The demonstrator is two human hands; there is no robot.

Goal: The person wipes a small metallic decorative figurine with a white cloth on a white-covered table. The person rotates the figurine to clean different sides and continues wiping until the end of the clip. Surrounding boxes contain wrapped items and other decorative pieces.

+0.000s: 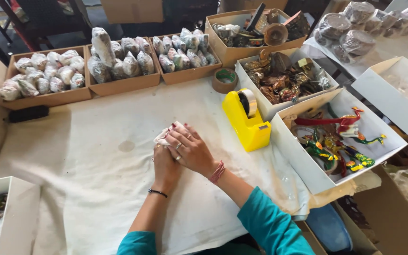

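Note:
Both my hands rest together on the white cloth-covered table [95, 179]. My right hand [192, 151] lies on top, its fingers pressed over a small bundle wrapped in white paper [165, 136]. My left hand [165, 166] sits underneath and grips the same bundle from below; most of it is hidden by the right hand. Only a corner of the paper shows. A yellow tape dispenser [245, 120] stands just to the right of my hands.
Three shallow cardboard trays [48, 99] of plastic-wrapped items line the far edge. A brown tape roll [225, 80] lies near them. White boxes [308, 165] of painted figurines stand on the right. Another white box [15, 212] sits at the near left.

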